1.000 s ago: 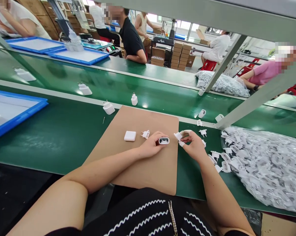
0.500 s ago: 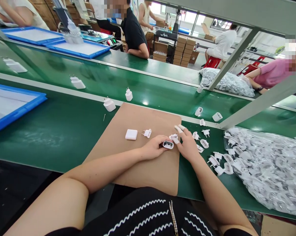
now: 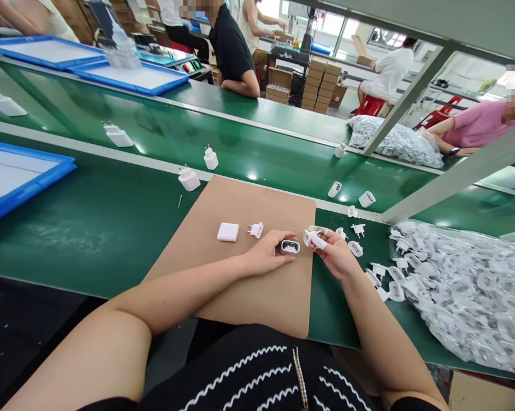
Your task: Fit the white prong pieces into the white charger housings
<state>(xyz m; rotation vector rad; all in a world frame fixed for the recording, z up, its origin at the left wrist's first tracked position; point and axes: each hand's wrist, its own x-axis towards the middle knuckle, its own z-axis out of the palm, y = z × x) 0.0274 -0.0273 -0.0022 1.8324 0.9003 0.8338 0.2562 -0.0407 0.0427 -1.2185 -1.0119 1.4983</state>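
Note:
Over the brown cardboard sheet (image 3: 248,297), my left hand (image 3: 271,252) holds a white charger housing (image 3: 290,246), its open end facing me. Just right of it, my right hand (image 3: 335,254) pinches a white plug piece (image 3: 312,237) between thumb and fingers; some fingertips wear pale covers. The plug piece and the housing are apart. On the sheet to the left lie a white rectangular block (image 3: 228,232) and another plug piece (image 3: 255,229) with two pins.
A bag of plug pieces (image 3: 475,291) lies at the right, loose pieces (image 3: 355,248) beside it. Chargers stand on the green belt (image 3: 274,165) beyond. A blue-rimmed tray (image 3: 30,184) is at the left. A slanted metal post (image 3: 428,191) rises at the right. Several people sit beyond.
My right hand has turned over and drawn slightly right, lifting the plug piece away from the housing. The chargers on the belt have shifted left.

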